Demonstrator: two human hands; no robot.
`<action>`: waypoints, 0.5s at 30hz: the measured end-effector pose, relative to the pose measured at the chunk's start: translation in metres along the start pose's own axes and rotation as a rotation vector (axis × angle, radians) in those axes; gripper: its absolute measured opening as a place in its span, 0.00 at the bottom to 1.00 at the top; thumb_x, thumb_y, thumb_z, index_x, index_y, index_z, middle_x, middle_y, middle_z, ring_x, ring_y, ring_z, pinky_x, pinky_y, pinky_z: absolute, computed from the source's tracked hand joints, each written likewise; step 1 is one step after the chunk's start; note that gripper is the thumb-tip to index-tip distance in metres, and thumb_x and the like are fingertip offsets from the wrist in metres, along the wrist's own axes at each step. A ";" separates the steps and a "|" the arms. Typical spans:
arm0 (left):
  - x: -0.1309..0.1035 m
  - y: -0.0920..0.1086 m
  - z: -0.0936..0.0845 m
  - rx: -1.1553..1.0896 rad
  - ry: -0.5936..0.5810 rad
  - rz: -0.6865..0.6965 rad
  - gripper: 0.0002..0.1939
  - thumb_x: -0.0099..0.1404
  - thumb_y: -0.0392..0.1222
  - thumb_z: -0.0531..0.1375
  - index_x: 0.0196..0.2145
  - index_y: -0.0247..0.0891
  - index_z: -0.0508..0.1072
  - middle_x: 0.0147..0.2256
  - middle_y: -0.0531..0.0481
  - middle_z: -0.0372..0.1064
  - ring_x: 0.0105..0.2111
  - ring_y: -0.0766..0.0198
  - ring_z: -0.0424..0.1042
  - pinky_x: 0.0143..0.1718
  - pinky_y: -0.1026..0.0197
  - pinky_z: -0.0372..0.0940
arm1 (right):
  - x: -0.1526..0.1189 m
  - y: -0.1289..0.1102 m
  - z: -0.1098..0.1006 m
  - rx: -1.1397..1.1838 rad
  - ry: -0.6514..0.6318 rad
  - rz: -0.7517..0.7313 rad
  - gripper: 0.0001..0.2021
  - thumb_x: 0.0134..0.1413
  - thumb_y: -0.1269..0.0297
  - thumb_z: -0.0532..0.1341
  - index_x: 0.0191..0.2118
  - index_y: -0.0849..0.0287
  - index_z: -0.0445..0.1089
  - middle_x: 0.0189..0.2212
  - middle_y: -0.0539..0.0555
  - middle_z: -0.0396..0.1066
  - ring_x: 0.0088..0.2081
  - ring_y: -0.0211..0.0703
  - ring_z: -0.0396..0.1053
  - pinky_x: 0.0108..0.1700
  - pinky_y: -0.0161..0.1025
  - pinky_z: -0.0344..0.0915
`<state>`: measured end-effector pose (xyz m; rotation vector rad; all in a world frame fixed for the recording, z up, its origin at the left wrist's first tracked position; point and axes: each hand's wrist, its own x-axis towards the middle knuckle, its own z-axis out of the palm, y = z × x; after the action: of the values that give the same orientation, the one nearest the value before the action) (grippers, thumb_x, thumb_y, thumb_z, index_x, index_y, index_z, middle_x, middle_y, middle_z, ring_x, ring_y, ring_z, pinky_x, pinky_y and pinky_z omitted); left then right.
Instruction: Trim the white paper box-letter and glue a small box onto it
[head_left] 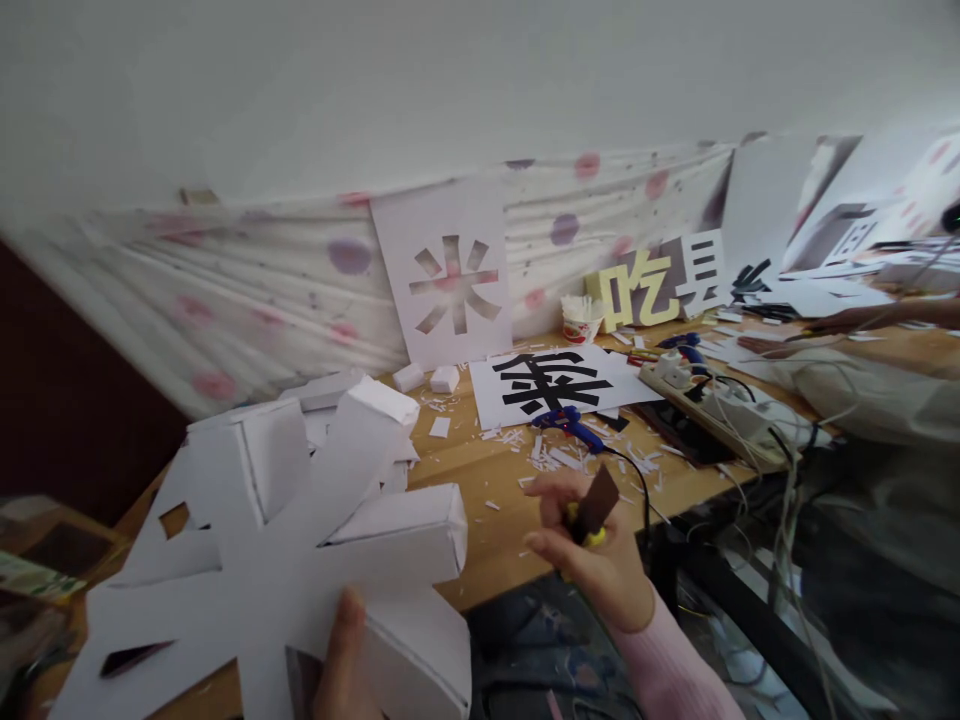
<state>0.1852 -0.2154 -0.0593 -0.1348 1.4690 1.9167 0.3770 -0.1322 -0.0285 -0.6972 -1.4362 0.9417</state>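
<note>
My left hand (346, 665) grips the lower edge of a large white three-dimensional character (289, 570), built of paper board with raised side walls. Its thumb lies on the flat face and its other fingers are hidden. Closed around a utility knife (596, 503) with yellow and black parts, my right hand (592, 560) hovers before the table edge, apart from the character. A dark flat piece, seemingly the blade, points up from the fist. Beyond that hand, a blue hot glue gun (568, 427) lies at the edge of a white sheet with a black printed character (551, 382).
White scraps (566, 455) litter the wooden table (450, 460). A cut-out board (456, 285) leans on the wall cover. Yellow lettering (641, 290) and a paper cup (581, 322) stand behind. A power strip (720, 415) with trailing cords is at right, near another person's sleeve (862, 385).
</note>
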 end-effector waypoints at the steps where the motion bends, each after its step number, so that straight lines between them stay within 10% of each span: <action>1: -0.003 0.000 0.001 0.009 0.003 0.049 0.29 0.47 0.49 0.71 0.48 0.45 0.74 0.39 0.52 0.77 0.39 0.51 0.77 0.36 0.56 0.74 | 0.000 -0.006 0.012 0.053 -0.051 -0.002 0.17 0.46 0.54 0.72 0.41 0.54 0.74 0.17 0.40 0.54 0.18 0.30 0.50 0.20 0.30 0.48; 8: -0.011 -0.002 0.007 0.033 -0.086 0.055 0.28 0.47 0.50 0.70 0.46 0.41 0.75 0.37 0.48 0.77 0.41 0.47 0.76 0.38 0.53 0.74 | 0.004 -0.016 0.051 0.245 -0.170 0.107 0.05 0.51 0.63 0.67 0.29 0.58 0.75 0.20 0.47 0.67 0.21 0.32 0.60 0.23 0.31 0.55; 15: -0.002 -0.008 0.004 0.026 -0.049 0.083 0.24 0.49 0.49 0.70 0.44 0.42 0.75 0.34 0.51 0.75 0.36 0.53 0.76 0.34 0.59 0.73 | 0.019 0.005 0.032 0.443 0.263 0.343 0.18 0.49 0.52 0.68 0.25 0.57 0.61 0.14 0.38 0.46 0.15 0.27 0.39 0.16 0.29 0.40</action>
<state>0.1927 -0.2118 -0.0635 -0.0151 1.4872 1.9516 0.3429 -0.1183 -0.0214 -0.7112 -0.8486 1.3286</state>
